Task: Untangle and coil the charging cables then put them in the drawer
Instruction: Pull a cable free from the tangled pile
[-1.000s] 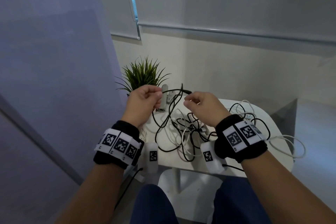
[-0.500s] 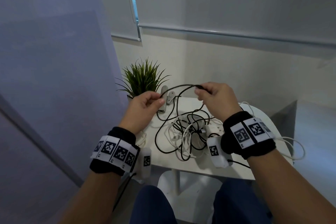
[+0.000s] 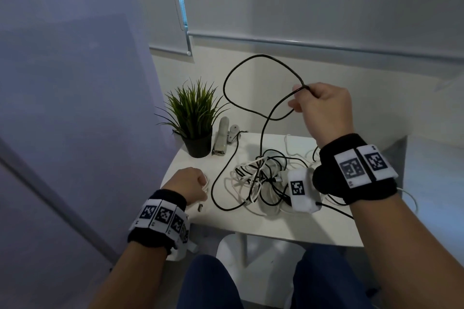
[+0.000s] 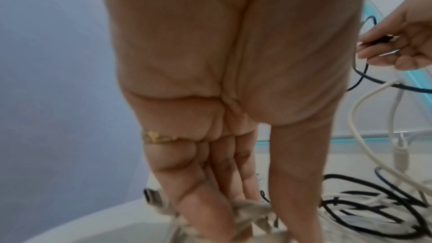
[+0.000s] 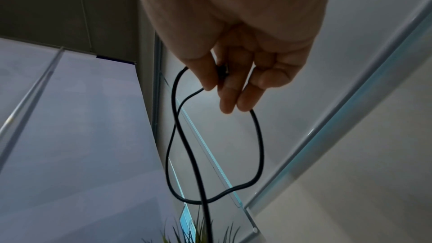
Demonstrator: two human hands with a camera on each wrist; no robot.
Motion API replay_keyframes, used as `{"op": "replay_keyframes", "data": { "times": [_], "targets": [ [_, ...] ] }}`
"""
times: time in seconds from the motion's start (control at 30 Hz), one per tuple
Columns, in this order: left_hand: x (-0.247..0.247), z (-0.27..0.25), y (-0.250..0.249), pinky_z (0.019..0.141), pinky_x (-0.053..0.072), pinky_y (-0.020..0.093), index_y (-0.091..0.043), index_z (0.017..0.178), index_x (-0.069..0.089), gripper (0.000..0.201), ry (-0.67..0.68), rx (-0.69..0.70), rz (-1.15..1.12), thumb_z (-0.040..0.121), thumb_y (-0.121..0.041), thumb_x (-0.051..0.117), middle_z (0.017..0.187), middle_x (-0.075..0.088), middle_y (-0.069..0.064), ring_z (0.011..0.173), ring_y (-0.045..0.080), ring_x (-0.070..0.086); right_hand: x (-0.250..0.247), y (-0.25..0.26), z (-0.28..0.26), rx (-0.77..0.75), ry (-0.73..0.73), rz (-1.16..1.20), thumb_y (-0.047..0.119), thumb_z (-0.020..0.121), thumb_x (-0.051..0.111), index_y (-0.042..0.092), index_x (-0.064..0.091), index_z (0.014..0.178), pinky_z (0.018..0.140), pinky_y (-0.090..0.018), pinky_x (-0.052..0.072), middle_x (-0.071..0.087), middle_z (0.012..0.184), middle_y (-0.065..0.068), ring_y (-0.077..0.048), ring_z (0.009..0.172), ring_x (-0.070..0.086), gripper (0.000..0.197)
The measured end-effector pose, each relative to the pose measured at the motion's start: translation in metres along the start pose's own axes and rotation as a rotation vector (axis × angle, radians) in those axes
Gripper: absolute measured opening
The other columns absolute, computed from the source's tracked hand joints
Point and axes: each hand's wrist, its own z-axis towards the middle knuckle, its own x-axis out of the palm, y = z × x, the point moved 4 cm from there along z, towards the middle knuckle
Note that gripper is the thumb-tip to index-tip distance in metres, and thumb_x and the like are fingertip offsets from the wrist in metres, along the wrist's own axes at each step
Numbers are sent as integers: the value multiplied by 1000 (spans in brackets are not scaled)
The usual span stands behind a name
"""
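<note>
My right hand (image 3: 297, 95) is raised above the table and pinches the black cable (image 3: 261, 55) near its plug between thumb and fingers. The right wrist view shows the same pinch (image 5: 219, 84). From there the black cable (image 5: 259, 145) arcs up in a wide loop and runs down into the tangle of black and white cables (image 3: 261, 178) on the white table (image 3: 276, 221). My left hand (image 3: 200, 183) is low at the table's left edge, its fingertips (image 4: 233, 210) closed on a bunch of white cable (image 4: 247, 208). No drawer shows.
A potted green plant (image 3: 193, 113) and a grey stapler (image 3: 221, 140) stand at the table's back left. A small dark connector (image 3: 200, 207) lies beside my left wrist. A purple wall runs close on the left. My knees are under the table's front edge.
My right hand has risen up and to the right, drawing the black cable into a tall loop. My left hand let go of the black cable and dropped to the white cable at the table's left.
</note>
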Motion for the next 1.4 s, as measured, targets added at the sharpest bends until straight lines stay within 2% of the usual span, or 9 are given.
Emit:
{"op": "replay_keyframes", "data": {
  "times": [0.17, 0.3, 0.4, 0.57, 0.77, 0.9, 1.07, 1.23, 1.4],
  "targets": [
    [-10, -2, -8, 77, 37, 21, -20, 112, 60, 32, -62, 37, -83, 81, -23, 68, 107, 58, -3, 92, 12, 51, -1, 11, 3, -81, 28, 36, 23, 84, 66, 31, 68, 62, 86, -36, 55, 70, 67, 10, -13, 78, 68, 23],
    [-27, -18, -47, 80, 45, 21, -30, 123, 53, 47, -13, 282, -366, 80, -34, 72, 115, 54, -12, 93, 10, 58, 1, 14, 5, -94, 37, 18, 28, 82, 65, 32, 68, 59, 83, -41, 56, 69, 62, 10, -16, 76, 68, 23],
    [-24, -28, -77, 82, 47, 20, -33, 119, 53, 53, 76, 391, -431, 73, -40, 78, 105, 57, -14, 89, 5, 56, 0, 17, 5, -92, 27, -9, 29, 82, 64, 30, 67, 60, 80, -40, 57, 68, 57, 12, -15, 71, 68, 22],
    [-12, -24, -89, 57, 39, 19, -18, 90, 62, 23, -85, 387, -366, 78, -34, 74, 62, 49, -7, 55, 5, 44, -13, 20, 7, -30, 20, -74, 29, 88, 57, 19, 65, 68, 72, -32, 55, 65, 50, 8, -12, 59, 64, 24],
    [-10, -26, -96, 57, 41, 17, -11, 102, 61, 20, 78, 409, -718, 94, -28, 56, 54, 56, -4, 51, 6, 49, -17, 12, 0, 83, 135, -111, 22, 88, 44, 12, 51, 68, 56, -25, 38, 58, 39, -3, -10, 38, 52, 24],
    [-11, -29, -102, 51, 40, 16, -10, 87, 61, 12, 155, 451, -895, 94, -16, 54, 52, 55, -3, 50, 9, 50, -20, 7, 0, 99, 143, -112, 24, 91, 44, 12, 51, 70, 57, -26, 38, 58, 39, -3, -11, 39, 53, 26],
    [-26, -25, -106, 54, 39, 10, -10, 70, 55, 20, -91, 441, -1039, 87, -1, 61, 61, 52, -6, 53, 1, 45, -22, -5, 1, 124, 207, -125, 18, 91, 47, 12, 55, 74, 56, -24, 42, 62, 47, -4, -13, 42, 55, 20],
    [-66, -27, -108, 55, 47, 16, -16, 79, 61, 14, -458, 479, -1062, 87, -5, 63, 70, 58, 0, 57, 3, 53, -15, -18, -8, 96, 353, -242, 11, 96, 46, 15, 60, 86, 47, -13, 38, 57, 68, 3, -11, 57, 51, 18],
    [-101, -31, -127, 66, 54, 20, -18, 82, 58, 20, -550, 615, -1100, 91, 0, 56, 73, 63, -3, 69, 10, 67, 3, -22, -18, 60, 479, -277, 16, 92, 54, 13, 63, 85, 54, -19, 35, 49, 61, 5, -1, 46, 43, 12]
  ]
}}
